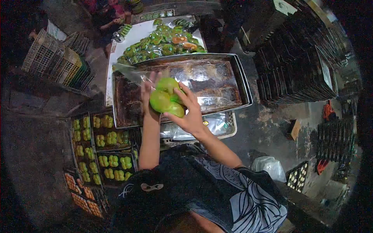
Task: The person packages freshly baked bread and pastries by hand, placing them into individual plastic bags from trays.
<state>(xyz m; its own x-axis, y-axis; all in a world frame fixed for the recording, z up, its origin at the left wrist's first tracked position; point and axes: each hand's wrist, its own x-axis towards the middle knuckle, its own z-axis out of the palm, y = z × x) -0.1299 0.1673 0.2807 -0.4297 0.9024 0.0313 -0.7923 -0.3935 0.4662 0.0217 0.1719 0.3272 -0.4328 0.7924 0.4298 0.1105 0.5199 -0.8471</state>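
Note:
Both my hands hold a cluster of green buns [166,97] above a large, greasy metal baking tray [124,112]. My right hand [190,112] grips the buns from the right and below. My left hand [147,88] steadies them from the left, its fingers close to a clear plastic bag [130,72] that sticks out toward the upper left. The buns look partly inside the plastic, though I cannot tell how far.
A white board [132,37] beyond the tray carries several bagged green and orange buns [163,40]. Trays of green and orange buns [105,155] sit at lower left. Plastic crates [54,58] stand at upper left, stacked dark trays [299,73] at right. A person [112,15] sits at the far end.

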